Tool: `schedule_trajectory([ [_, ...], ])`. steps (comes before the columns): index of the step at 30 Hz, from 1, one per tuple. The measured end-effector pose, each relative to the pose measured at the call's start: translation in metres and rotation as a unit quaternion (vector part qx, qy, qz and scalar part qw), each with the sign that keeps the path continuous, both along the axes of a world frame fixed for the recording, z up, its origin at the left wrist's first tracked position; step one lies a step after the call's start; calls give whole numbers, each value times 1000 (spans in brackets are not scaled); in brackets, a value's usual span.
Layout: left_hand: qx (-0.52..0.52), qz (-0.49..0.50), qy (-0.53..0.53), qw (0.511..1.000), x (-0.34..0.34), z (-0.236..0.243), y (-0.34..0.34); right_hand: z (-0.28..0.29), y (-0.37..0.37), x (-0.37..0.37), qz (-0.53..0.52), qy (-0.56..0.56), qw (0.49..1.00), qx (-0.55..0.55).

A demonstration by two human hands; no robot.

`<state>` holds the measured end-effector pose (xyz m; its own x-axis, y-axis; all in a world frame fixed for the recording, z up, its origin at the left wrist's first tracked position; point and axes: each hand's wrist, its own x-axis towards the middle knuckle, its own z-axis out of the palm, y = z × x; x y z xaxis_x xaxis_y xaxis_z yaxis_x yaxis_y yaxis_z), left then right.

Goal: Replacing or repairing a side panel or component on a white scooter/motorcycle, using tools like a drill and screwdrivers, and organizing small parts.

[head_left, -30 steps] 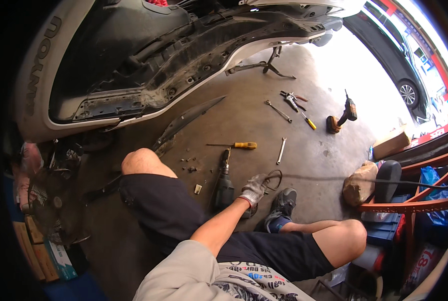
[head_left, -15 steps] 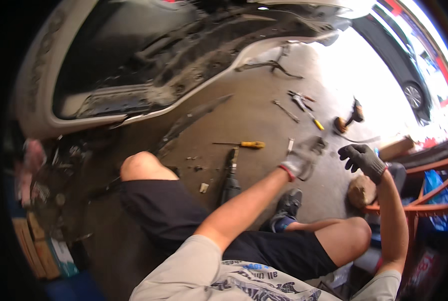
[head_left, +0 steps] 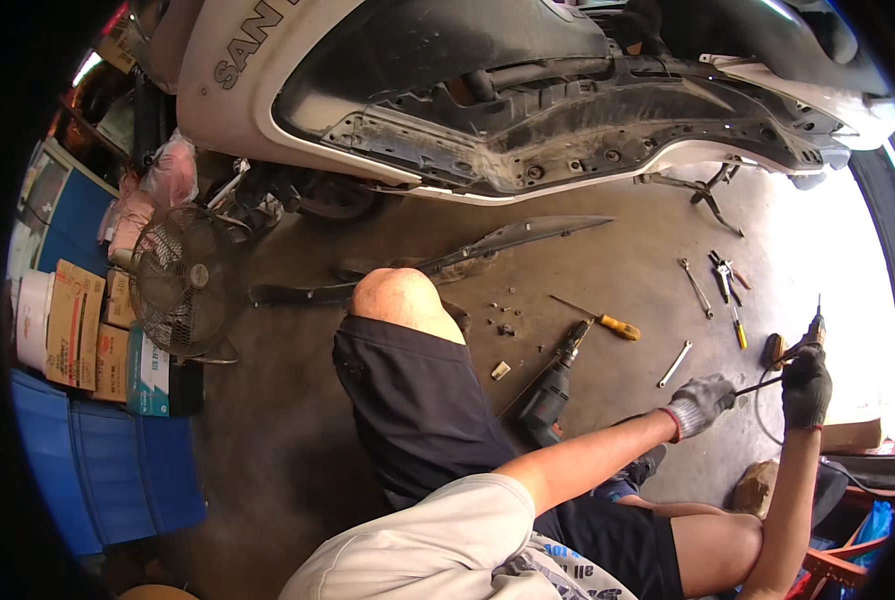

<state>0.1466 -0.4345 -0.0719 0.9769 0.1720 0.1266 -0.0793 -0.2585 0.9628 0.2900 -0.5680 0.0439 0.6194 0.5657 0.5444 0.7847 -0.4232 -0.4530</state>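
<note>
My left hand (head_left: 702, 406), in a grey knit glove with a red cuff, is closed on one end of a thin dark rod (head_left: 758, 387). The rod's other end reaches my right hand (head_left: 806, 388), and its kind is not clear. My right hand, in a dark glove, is closed around the cordless drill (head_left: 815, 330), whose thin bit points away from me. The drill's battery end (head_left: 773, 351) sticks out to the left of that hand. Nearest to my left hand on the floor lies a small wrench (head_left: 675, 364).
A corded drill (head_left: 550, 400), a yellow-handled screwdriver (head_left: 619, 327), pliers (head_left: 720, 272), another wrench (head_left: 695, 288) and small fasteners (head_left: 506, 329) lie on the floor. A long dark trim piece (head_left: 527, 234) lies beneath a large vehicle bumper (head_left: 257, 135). A fan (head_left: 182, 280) stands left, by boxes.
My right hand has gone from free to gripping the cordless drill. My left hand has come close to it with the dark rod. The view has swung left, bringing in the fan and boxes.
</note>
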Motion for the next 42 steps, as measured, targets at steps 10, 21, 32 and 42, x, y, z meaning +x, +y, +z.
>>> schedule_trajectory([
  [10, 291, -86, 176, 936, -66, -94, 59, -93, -121, 62, -315, 555, 711, 296],
  [21, 114, 254, 260, 925, -94, -173, 174, -112, -99, -16, -206, 274, 736, -584],
  [32, 123, 306, 319, 888, -124, -195, 175, -170, 59, -67, -30, 214, 707, -674],
  [42, 125, 275, 360, 883, -133, -189, 175, -270, 32, -124, -127, 140, 702, -687],
])
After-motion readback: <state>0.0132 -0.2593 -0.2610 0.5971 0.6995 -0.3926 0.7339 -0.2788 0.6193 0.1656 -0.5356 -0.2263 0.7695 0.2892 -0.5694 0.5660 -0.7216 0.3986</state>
